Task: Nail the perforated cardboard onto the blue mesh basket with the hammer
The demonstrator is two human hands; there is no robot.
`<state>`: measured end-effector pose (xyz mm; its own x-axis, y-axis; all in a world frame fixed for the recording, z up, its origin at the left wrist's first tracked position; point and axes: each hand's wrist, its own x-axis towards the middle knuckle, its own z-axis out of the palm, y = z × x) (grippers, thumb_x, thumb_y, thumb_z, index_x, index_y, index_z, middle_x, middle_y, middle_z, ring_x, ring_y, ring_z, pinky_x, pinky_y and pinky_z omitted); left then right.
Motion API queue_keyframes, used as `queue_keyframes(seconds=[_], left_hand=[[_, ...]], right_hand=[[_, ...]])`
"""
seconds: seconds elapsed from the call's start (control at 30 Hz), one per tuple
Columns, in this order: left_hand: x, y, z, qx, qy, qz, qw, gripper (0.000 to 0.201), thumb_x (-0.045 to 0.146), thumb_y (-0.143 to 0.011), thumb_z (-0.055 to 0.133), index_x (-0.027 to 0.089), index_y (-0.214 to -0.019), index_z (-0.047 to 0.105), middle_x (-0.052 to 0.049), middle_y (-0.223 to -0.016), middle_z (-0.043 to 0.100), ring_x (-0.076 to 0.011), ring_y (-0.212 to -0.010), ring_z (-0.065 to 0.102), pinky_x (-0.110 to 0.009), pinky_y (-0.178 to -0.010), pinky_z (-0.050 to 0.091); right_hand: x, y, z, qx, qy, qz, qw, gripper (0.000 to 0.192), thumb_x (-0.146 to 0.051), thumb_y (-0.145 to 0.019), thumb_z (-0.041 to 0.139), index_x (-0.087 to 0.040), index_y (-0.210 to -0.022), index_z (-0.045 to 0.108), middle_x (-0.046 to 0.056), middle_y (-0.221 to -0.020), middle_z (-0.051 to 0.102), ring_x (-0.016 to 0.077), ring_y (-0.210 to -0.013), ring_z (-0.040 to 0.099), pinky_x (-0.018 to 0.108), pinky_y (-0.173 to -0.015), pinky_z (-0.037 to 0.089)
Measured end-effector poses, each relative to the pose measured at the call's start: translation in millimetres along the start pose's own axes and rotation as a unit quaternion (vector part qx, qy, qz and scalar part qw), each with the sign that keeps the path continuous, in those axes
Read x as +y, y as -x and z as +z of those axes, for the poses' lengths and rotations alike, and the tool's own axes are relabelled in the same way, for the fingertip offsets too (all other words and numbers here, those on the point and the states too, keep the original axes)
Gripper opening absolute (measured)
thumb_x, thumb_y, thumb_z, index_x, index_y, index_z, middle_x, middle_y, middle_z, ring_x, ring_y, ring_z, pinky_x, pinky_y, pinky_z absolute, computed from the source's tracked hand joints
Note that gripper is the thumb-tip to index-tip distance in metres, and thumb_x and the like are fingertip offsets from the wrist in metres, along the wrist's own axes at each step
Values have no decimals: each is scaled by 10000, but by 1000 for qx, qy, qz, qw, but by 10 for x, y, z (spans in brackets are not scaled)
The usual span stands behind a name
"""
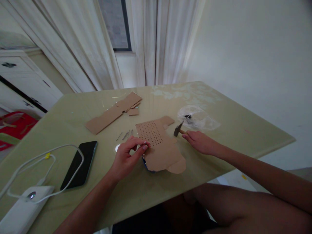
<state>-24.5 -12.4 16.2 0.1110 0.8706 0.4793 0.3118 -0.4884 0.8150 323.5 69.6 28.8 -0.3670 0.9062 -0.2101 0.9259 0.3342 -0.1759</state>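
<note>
My right hand point(198, 141) is wrapped round the wooden handle of a small hammer point(177, 129), its dark metal head just right of a brown cardboard piece point(163, 156). Rows of small dark dots, holes or pin heads, cover the upper left of that cardboard. Over its left edge, my left hand point(131, 154) has thumb and forefinger pinched together by the lowest row. What sits between those fingertips is too small to make out. Something dark blue shows under the cardboard's lower left edge.
Several thin metal rods point(126, 134) and a white round object point(117, 148) lie near my left hand. Cardboard strips point(109, 115) are behind. A clear plastic bag point(202, 118) holds small black pieces. A phone point(81, 165), white cable and power bank point(26, 211) lie left.
</note>
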Motion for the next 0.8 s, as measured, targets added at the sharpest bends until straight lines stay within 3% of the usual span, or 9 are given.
queue_keyframes(seconds=[0.47,0.57,0.67,0.73,0.8], left_hand=[[22,-17,1,2,-30,32,999,90,264,-1015,752,247,-1006,840,-37,-890,834,-174,-745,678,-299,-651,507],[55,-26,2,1,-48,61,997,82,230,-1012,745,245,-1005,825,-20,-885,839,-163,-730,676,-296,-653,500],[79,-27,8,-2,-68,74,995,84,219,-1015,740,247,-1005,818,-8,-879,838,-157,-707,666,-311,-684,503],[82,-23,12,-3,-75,76,994,85,227,-1021,736,249,-1007,816,-8,-879,837,-160,-702,662,-318,-691,501],[78,-20,15,-2,-77,74,994,87,224,-1023,734,252,-1005,814,-3,-888,839,-158,-701,660,-316,-693,497]], right_hand=[[-70,11,-111,-18,-6,8,1000,517,-458,-1163,318,-183,-922,684,152,-901,753,275,-852,707,366,-767,470],[-87,-12,-270,-28,-11,9,1000,511,-440,-1154,340,-200,-830,655,144,-881,747,278,-861,698,373,-780,462],[-188,16,-532,32,-29,15,999,481,-438,-1146,356,-215,-830,643,103,-823,712,258,-806,675,363,-748,436],[-337,95,-725,74,-60,-6,995,465,-451,-1146,364,-218,-843,630,79,-813,692,241,-791,657,351,-732,415],[-550,217,-892,66,-79,-59,993,454,-460,-1150,390,-215,-842,617,64,-811,680,219,-774,638,337,-724,395]])
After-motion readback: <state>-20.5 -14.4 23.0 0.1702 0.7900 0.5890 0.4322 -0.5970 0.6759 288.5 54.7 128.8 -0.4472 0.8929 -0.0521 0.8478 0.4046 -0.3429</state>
